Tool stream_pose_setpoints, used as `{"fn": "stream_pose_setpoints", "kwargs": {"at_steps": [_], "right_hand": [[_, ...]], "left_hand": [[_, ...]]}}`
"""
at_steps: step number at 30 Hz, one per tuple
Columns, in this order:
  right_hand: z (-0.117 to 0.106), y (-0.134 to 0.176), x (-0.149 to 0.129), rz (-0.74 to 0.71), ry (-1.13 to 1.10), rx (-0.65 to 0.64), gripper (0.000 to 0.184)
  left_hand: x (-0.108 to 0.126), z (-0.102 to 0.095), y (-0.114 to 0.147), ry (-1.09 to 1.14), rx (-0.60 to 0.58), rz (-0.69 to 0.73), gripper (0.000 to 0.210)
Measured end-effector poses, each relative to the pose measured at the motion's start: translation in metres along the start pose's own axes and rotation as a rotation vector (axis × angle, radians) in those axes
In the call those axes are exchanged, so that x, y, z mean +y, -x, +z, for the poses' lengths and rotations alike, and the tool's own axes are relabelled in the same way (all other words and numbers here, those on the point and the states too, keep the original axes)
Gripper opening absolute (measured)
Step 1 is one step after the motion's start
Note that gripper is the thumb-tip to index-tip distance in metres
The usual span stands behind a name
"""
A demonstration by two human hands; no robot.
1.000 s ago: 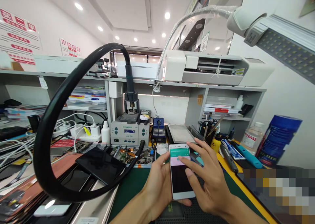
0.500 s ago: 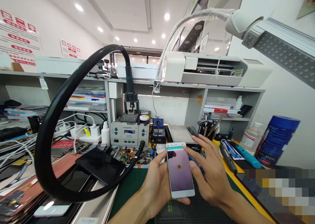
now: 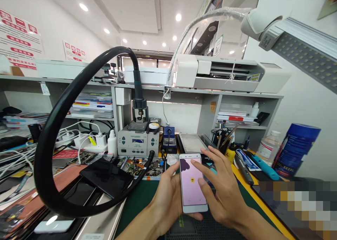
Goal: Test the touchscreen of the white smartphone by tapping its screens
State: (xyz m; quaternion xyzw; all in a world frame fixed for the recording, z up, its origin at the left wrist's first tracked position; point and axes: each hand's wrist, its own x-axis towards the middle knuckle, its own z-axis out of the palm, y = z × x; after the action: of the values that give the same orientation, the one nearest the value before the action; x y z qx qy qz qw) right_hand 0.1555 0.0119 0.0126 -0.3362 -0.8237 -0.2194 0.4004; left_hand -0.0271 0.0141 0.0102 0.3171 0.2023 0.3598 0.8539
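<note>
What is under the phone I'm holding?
Your left hand supports the phone from beneath, fingertips poking out below its bottom edge. Lower down, a dark mat shows. The phone's back and most supporting fingers are covered, so I can't see them.

The screen (image 3: 191, 194) of the white phone (image 3: 195, 208) has gone from teal, pink and black bands, through a dimmed purple under a teal strip, to bright pink bearing a yellow icon (image 3: 192, 180) and a dark patch (image 3: 184, 165). The right hand's (image 3: 223, 189) index finger (image 3: 197, 164), half a second ago at the top right corner, now lies over the upper screen.
</note>
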Motion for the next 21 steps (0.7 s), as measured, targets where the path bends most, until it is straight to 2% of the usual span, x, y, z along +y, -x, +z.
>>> {"fn": "stream_pose_setpoints", "kwargs": {"at_steps": [5, 13, 21], "right_hand": [[0.0000, -0.0011, -0.0020, 0.016, 0.023, -0.017, 0.044], [-0.0027, -0.0010, -0.0061, -0.042, -0.018, -0.003, 0.043], [-0.0001, -0.0004, -0.0006, 0.010, 0.012, 0.032, 0.042]], "left_hand": [[-0.0002, -0.0006, -0.0007, -0.012, 0.011, 0.001, 0.066], [-0.0011, -0.0007, -0.0015, -0.030, -0.002, 0.000, 0.066], [-0.0017, -0.0036, -0.0024, 0.013, -0.014, 0.003, 0.065]]}}
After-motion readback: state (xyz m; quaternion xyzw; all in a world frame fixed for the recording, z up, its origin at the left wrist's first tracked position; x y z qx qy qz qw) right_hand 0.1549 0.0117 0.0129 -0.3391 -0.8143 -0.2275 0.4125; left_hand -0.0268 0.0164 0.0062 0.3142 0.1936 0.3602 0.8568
